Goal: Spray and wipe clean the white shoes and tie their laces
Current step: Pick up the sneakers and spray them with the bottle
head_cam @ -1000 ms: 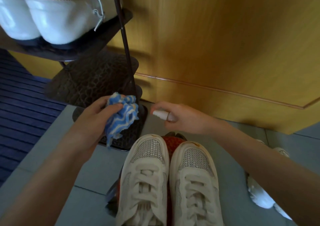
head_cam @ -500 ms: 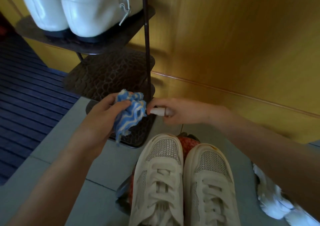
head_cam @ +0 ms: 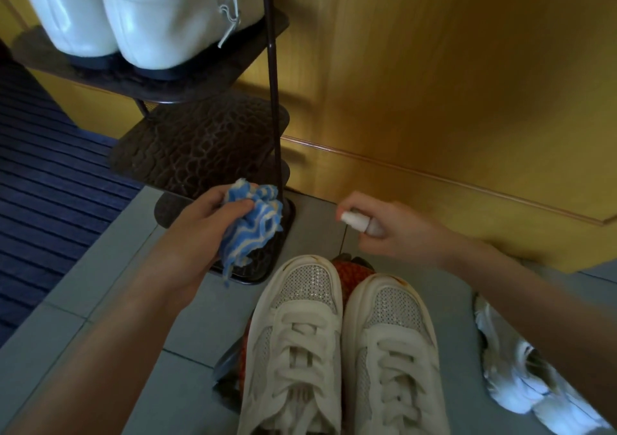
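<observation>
Two white lace-up sneakers stand side by side at the bottom centre, the left sneaker (head_cam: 295, 341) and the right sneaker (head_cam: 395, 351), toes pointing away from me. They sit on a red and dark object (head_cam: 350, 267). My left hand (head_cam: 203, 224) grips a bunched blue and white cloth (head_cam: 253, 224) above and left of the toes. My right hand (head_cam: 397, 231) holds a small white spray bottle (head_cam: 359, 221), nozzle pointing left, just beyond the right sneaker's toe.
A dark metal shoe rack (head_cam: 200, 147) with a thin pole (head_cam: 273, 100) stands behind the cloth; white leather shoes (head_cam: 143, 17) sit on its upper shelf. A yellow wooden cabinet (head_cam: 450, 84) fills the back. White crumpled material (head_cam: 521, 378) lies at right, a dark blue mat (head_cam: 50, 184) at left.
My right hand with the spray bottle has drawn away to the right from the cloth. The left hand still holds the cloth in about the same place.
</observation>
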The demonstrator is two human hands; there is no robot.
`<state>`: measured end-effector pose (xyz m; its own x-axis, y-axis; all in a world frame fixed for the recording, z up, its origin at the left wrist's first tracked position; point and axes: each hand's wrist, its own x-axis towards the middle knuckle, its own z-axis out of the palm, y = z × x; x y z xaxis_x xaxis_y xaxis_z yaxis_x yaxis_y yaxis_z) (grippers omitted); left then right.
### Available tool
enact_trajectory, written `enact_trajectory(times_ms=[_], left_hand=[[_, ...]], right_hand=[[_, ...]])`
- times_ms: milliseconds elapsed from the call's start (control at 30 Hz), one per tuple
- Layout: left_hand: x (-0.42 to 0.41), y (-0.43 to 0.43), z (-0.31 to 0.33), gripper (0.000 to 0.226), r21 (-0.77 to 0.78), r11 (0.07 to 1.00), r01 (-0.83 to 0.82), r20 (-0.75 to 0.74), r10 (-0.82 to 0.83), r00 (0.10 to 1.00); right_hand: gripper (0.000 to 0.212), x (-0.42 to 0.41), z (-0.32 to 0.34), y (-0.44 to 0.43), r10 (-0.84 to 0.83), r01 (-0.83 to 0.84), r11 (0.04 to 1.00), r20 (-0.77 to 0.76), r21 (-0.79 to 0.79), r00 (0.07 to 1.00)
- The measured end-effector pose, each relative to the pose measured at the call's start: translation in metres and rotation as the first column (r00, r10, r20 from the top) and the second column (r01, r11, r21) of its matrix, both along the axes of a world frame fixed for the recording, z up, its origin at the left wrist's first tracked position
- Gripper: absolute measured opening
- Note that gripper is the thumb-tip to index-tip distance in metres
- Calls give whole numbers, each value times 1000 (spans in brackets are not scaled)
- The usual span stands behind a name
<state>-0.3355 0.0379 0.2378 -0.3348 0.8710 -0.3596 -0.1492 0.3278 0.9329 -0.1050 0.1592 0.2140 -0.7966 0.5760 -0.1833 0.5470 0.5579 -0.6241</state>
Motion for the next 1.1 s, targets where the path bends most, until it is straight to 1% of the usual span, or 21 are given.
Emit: enact_trajectory(times_ms=[133, 200, 233, 267, 333, 400, 500, 567, 600, 700, 767, 867, 967, 1033, 1100], left_hand=[[4, 1, 0, 16, 9, 1000, 29, -18, -29, 999], [4, 3, 1, 16, 5, 1000, 27, -24, -27, 999], [5, 4, 1, 17, 3, 1000, 27, -25, -27, 999], [6, 4, 1, 17, 2, 1000, 30, -29, -30, 999], [10, 7, 0, 16, -2, 999, 39, -45, -39, 998], [16, 11, 0, 14, 4, 999, 53, -58, -53, 997], [24, 18, 2, 14, 19, 997, 74, -66, -73, 995], [27, 21, 5, 14, 28, 997, 76, -68, -74, 995], [27, 22, 6, 15, 29, 996, 80, -75, -78, 994], [32, 23, 8, 15, 40, 994, 98, -83, -94, 992], [36, 22, 10, 14, 46, 992, 121, -89, -117, 989], [43, 24, 12, 13, 43, 985, 165, -119, -159, 980], [60, 30, 14, 13, 32, 974, 226, -152, -219, 964], [77, 37, 15, 14, 33, 960, 279, -173, -270, 947], [95, 50, 13, 17, 10, 936, 351, -237, -339, 911]], right_hand=[[43, 1, -5, -4, -16, 16, 1000, -3, 5, 1000], [43, 6, -5, -2, -86, 85, 996, -55, -8, 995], [44, 11, -5, -1, -155, 150, 987, -107, -58, 982], [47, 17, -6, 0, -240, 217, 965, -165, -147, 957], [52, 29, -9, 0, -384, 301, 897, -234, -324, 893], [44, 39, -13, -4, -435, 338, 874, -255, -348, 864], [28, 47, -13, -13, -423, 303, 886, -346, -350, 837], [22, 47, -10, -18, -374, 220, 902, -417, -372, 828], [21, 46, -8, -20, -346, 186, 909, -426, -373, 836], [23, 44, -10, -20, -314, 159, 911, -392, -380, 865], [25, 50, -16, -19, -350, 211, 908, -381, -362, 856], [22, 72, -31, -18, -487, 331, 853, -387, -403, 783], [19, 99, -59, -22, -599, 468, 787, -316, -401, 736], [23, 117, -84, -26, -663, 565, 738, -243, -370, 708], [30, 132, -106, -33, -735, 632, 668, -217, -393, 642]])
